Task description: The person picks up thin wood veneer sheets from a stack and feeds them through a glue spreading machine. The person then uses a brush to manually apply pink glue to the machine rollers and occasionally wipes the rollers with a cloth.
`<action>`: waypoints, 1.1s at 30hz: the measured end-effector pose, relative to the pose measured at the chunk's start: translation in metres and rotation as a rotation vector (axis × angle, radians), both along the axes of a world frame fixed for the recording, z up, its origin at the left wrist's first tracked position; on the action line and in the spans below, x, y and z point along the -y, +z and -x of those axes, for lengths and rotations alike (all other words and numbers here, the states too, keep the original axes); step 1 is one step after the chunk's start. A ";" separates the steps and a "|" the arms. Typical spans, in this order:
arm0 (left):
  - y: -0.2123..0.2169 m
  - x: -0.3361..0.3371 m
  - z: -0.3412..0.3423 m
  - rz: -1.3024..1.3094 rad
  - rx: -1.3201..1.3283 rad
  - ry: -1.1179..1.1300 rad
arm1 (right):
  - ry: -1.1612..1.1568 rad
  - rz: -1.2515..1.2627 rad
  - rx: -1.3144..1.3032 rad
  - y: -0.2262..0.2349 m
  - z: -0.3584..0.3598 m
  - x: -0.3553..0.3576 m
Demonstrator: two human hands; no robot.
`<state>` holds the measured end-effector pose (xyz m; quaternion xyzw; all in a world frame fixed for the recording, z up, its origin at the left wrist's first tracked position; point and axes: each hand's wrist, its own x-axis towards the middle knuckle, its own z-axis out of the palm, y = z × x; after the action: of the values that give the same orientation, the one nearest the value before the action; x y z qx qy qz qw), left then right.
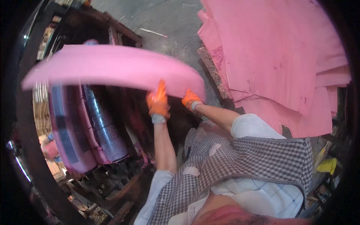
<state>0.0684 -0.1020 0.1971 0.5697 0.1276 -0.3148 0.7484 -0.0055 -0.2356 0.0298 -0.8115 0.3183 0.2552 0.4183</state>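
Observation:
A long pink sheet of wood veneer (112, 67) bows across the upper left, blurred by motion. My left hand (158, 102), in an orange-coated glove, is closed on its near edge, a finger lying over the top face. At the sheet's right end, my right hand (191, 99) in a matching glove grips the edge too. Beneath the sheet's left part sit pink-stained rollers, among them a shiny dark roller (103, 123) and a wider pink roller (71, 131). The sheet hides their far ends, and I cannot tell whether it touches them.
To the right lies a tall stack of pink veneer sheets (270, 56) with uneven, overlapping edges. A dark machine frame (28, 112) surrounds the rollers. On the grey floor (168, 22) is a thin pale strip (153, 32). Something yellow (327, 165) shows at far right.

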 end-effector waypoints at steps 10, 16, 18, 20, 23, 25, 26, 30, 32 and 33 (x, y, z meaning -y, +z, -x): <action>0.130 0.347 0.135 -0.182 1.068 -0.811 | -0.434 -0.200 0.514 -0.004 0.179 0.219; 0.148 0.324 0.175 0.183 0.876 -0.944 | -1.332 -0.239 0.375 -0.062 0.291 0.383; 0.107 0.292 0.159 -0.020 1.027 -0.762 | -1.520 -0.181 0.309 -0.074 0.297 0.423; 0.081 0.248 0.140 -0.123 0.799 -0.627 | -1.516 -0.130 0.247 -0.099 0.317 0.439; 0.055 0.145 0.113 -0.222 0.617 -0.229 | -1.149 -0.004 0.026 -0.124 0.318 0.435; 0.025 0.056 0.100 -0.288 0.668 0.078 | -0.471 0.220 -0.151 -0.136 0.291 0.418; 0.028 0.015 0.098 -0.341 0.540 0.231 | -0.027 0.354 -0.198 -0.137 0.276 0.397; -0.025 -0.134 0.112 -0.358 0.464 0.737 | 0.842 0.514 0.000 -0.178 0.229 0.330; -0.082 -0.180 0.110 -0.272 0.329 0.906 | -0.649 -0.049 -0.375 -0.221 0.169 0.324; -0.107 -0.194 0.106 -0.225 0.299 1.066 | -0.405 -0.041 -0.252 -0.229 0.146 0.307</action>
<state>-0.0378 0.0922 0.0903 0.5410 0.3229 0.2066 0.7486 -0.1511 -0.5423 -0.1993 -0.6842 0.5190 0.2719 0.4343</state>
